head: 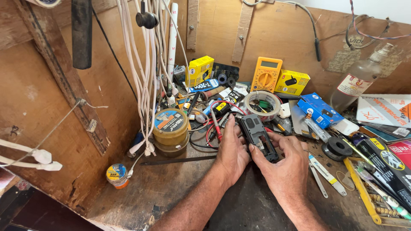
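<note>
A small dark mobile phone [256,133] with its back cover off lies tilted over the wooden workbench [171,188], held between both hands. My left hand [232,149] grips its left edge, fingers stretched up along the side. My right hand [283,162] holds the lower right end, thumb pressed on the open back. Red and black test leads [214,124] run just left of the phone. A roll of tape [262,105] sits directly behind it.
A yellow multimeter [266,74] and yellow boxes [200,69] lean at the back wall. A round tin [171,128] stands left, a small tin [116,174] nearer the edge. White cables [143,72] hang at left. A blue box [319,110], a solder spool [337,147], tweezers [319,179] and a glass bottle [357,81] crowd the right.
</note>
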The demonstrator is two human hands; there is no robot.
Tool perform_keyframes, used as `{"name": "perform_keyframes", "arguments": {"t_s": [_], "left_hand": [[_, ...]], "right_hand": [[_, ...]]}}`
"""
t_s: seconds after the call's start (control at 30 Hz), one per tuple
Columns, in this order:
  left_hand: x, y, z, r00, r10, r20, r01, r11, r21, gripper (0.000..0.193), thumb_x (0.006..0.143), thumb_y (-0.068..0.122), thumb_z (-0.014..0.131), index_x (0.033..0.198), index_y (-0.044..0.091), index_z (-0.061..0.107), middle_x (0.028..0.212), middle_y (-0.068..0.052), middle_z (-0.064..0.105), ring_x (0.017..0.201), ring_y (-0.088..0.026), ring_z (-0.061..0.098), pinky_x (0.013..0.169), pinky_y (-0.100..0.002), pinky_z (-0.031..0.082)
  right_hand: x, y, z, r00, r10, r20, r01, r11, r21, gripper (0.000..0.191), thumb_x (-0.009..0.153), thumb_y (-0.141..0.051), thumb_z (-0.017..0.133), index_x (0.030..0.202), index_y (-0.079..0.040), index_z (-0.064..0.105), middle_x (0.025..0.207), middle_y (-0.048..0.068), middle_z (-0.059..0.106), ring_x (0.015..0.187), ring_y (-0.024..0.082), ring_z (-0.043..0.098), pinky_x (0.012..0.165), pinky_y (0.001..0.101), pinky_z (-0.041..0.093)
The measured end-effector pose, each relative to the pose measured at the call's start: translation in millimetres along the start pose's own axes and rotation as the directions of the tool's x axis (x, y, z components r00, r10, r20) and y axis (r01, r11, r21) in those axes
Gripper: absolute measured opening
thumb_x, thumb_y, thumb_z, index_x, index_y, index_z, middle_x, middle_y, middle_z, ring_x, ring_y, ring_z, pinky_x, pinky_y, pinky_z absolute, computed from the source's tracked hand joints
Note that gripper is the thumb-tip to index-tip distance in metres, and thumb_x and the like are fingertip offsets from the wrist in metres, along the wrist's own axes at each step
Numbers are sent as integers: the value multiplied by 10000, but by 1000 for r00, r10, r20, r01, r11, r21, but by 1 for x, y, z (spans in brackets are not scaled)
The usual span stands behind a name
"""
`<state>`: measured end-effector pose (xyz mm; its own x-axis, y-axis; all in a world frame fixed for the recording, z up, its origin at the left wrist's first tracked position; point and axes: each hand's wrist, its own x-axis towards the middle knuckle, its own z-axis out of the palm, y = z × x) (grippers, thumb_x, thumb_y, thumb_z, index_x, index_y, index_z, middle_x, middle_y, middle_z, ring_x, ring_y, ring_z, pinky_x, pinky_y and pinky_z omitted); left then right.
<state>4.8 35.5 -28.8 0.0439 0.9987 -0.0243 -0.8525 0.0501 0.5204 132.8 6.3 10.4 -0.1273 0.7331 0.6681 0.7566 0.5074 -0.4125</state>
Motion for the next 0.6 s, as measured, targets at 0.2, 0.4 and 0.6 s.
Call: {"name": "perform_keyframes", "arguments": {"t_s": [0.2, 0.4, 0.6], "left_hand": [[3, 0, -1, 1000, -1, -6, 1, 1000, -20, 707, 1031, 617, 288, 1326, 35, 559, 1173, -150, 631, 1118, -234, 636, 1008, -431, 543], [1, 0, 0, 1000, 1, -14, -1, 1000, -1, 708, 1031, 620, 290, 1319, 33, 560, 1167, -152, 629, 1116, -233, 640, 1005, -425, 545], [-5, 5, 7, 1000, 5, -8, -5, 1000, 11, 740, 1017, 627, 317, 1341, -2, 535, 1198, -189, 616, 1115, -256, 656, 1014, -447, 553]], "right_hand": [[0, 0, 0, 1000, -2, 11, 2, 1000, -15, 459, 704, -309, 884, 1061, -43, 772, 912, 95, 664, 927, 273, 598, 814, 425, 488], [-1, -1, 0, 1000, 13, 27, -12, 1000, -25, 446, 718, -301, 880, 1064, -44, 768, 912, 93, 663, 950, 272, 595, 833, 426, 482], [1, -2, 0, 998, 13, 56, -12, 999, -30, 475, 703, -307, 888, 1082, -48, 768, 865, 83, 640, 906, 267, 579, 790, 424, 475]]}}
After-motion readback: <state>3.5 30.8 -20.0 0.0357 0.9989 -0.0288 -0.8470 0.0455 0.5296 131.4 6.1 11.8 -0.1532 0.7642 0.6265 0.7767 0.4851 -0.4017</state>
